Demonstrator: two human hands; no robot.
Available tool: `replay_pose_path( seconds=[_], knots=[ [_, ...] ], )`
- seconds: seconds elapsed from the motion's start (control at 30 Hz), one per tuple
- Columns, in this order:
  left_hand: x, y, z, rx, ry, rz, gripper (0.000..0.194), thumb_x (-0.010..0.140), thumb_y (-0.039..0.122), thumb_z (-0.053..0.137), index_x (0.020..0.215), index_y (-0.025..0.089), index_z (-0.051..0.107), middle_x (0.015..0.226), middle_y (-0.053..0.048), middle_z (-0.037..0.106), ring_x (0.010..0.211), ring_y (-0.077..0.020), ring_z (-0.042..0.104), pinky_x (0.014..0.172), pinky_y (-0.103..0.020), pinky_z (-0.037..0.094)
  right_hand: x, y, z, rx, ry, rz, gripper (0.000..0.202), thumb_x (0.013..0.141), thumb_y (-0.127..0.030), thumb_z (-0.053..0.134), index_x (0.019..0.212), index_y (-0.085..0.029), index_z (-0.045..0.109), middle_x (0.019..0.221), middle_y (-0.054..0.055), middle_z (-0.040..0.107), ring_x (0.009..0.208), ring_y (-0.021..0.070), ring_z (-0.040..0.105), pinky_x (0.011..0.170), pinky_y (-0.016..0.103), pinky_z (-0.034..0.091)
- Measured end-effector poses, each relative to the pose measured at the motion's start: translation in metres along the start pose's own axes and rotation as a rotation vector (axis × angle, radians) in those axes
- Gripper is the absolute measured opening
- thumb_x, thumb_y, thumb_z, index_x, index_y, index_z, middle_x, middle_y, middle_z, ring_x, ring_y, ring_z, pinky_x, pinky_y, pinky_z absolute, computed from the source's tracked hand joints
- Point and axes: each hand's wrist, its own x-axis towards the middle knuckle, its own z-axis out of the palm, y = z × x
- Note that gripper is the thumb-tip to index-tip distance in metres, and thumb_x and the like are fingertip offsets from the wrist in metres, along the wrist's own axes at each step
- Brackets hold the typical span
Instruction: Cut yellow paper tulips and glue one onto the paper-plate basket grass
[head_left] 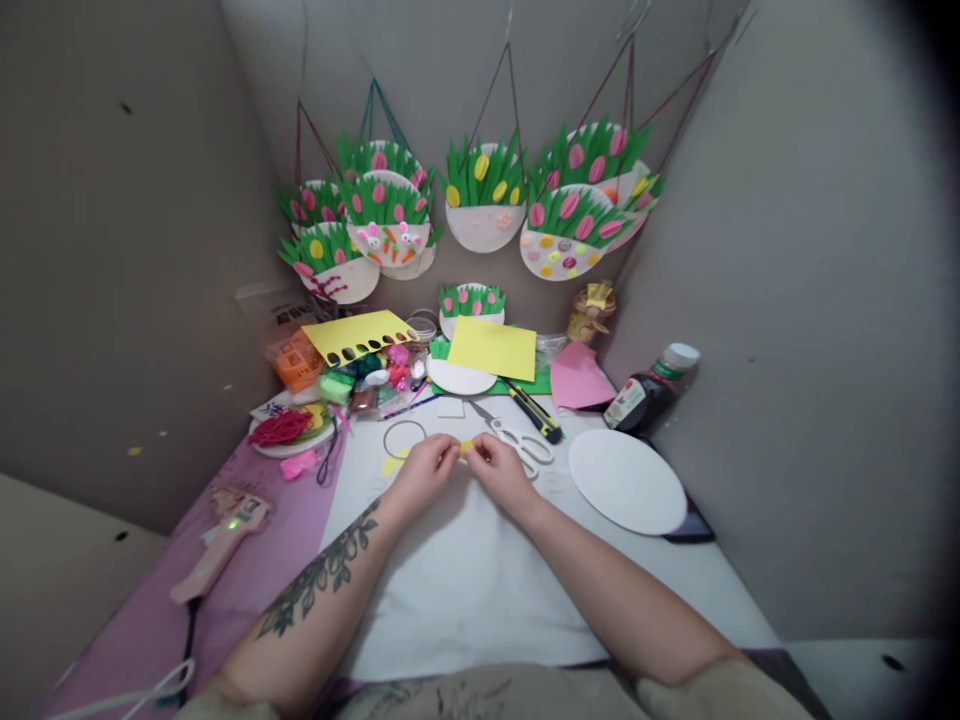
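Observation:
A small yellow paper piece (466,447) is pinched between the fingertips of my left hand (427,468) and my right hand (501,472), above the white table cover. Its exact shape is partly hidden by the fingers. Just left of my left hand lie yellow paper scraps (393,465) and a thin ring (403,437). White-handled scissors (525,440) rest close beside my right hand, and a yellow-black utility knife (534,410) lies beyond them. Further back, a yellow paper sheet (493,348) leans over paper-plate crafts with green paper grass.
At left are a pink glue gun (225,545) with a green light, a plate with red yarn (283,428) and bagged pompoms (375,372). White paper plates (628,480), pink paper (580,377) and a dark bottle (651,388) stand right. Decorated plate baskets (486,225) hang behind.

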Motion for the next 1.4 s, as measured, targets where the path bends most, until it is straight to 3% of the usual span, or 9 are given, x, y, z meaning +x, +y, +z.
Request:
replay_pose_path(
  seconds=[0.33, 0.93, 1.13, 1.27, 1.4],
  knots=[
    [0.002, -0.001, -0.002, -0.255, -0.025, -0.137, 0.023, 0.083, 0.031, 0.042, 0.077, 0.016, 0.058, 0.072, 0.0, 0.06, 0.065, -0.0124, 0.052, 0.059, -0.022, 0.04, 0.003, 0.007, -0.002, 0.23, -0.069, 0.17, 0.021, 0.077, -0.037, 0.051, 0.072, -0.017, 0.058, 0.052, -0.004, 0.044, 0.045, 0.0089, 0.036, 0.042, 0.021, 0.026],
    [0.001, 0.007, -0.006, -0.129, -0.028, -0.068, 0.023, 0.081, 0.026, 0.044, 0.077, 0.017, 0.064, 0.078, -0.003, 0.066, 0.074, -0.0156, 0.057, 0.067, -0.024, 0.041, 0.003, 0.012, -0.002, 0.258, -0.105, 0.199, 0.014, 0.075, -0.03, 0.05, 0.07, -0.018, 0.055, 0.051, -0.006, 0.042, 0.044, 0.0084, 0.035, 0.042, 0.02, 0.026],
    [0.0, 0.006, -0.005, -0.082, 0.001, -0.061, 0.019, 0.078, 0.025, 0.046, 0.075, 0.017, 0.063, 0.073, -0.003, 0.063, 0.069, -0.0147, 0.054, 0.063, -0.024, 0.04, 0.002, 0.011, -0.002, 0.087, -0.072, 0.048, 0.015, 0.075, -0.027, 0.05, 0.069, -0.018, 0.06, 0.063, -0.002, 0.056, 0.059, 0.0117, 0.048, 0.056, 0.022, 0.035],
    [-0.001, 0.007, -0.006, -0.064, -0.001, -0.051, 0.019, 0.079, 0.026, 0.045, 0.076, 0.017, 0.062, 0.074, -0.002, 0.063, 0.07, -0.0145, 0.054, 0.065, -0.024, 0.04, -0.001, 0.006, -0.004, -0.057, -0.083, -0.006, 0.017, 0.077, -0.025, 0.049, 0.068, -0.018, 0.062, 0.061, -0.002, 0.056, 0.059, 0.0124, 0.048, 0.056, 0.023, 0.034],
    [0.0, 0.005, -0.005, -0.063, -0.003, -0.044, 0.016, 0.079, 0.024, 0.045, 0.074, 0.017, 0.059, 0.073, -0.001, 0.061, 0.07, -0.0139, 0.053, 0.065, -0.024, 0.039, -0.003, 0.002, -0.004, -0.057, -0.11, -0.02, 0.017, 0.077, -0.025, 0.049, 0.067, -0.018, 0.061, 0.059, -0.002, 0.054, 0.058, 0.012, 0.046, 0.055, 0.022, 0.033]
  ],
)
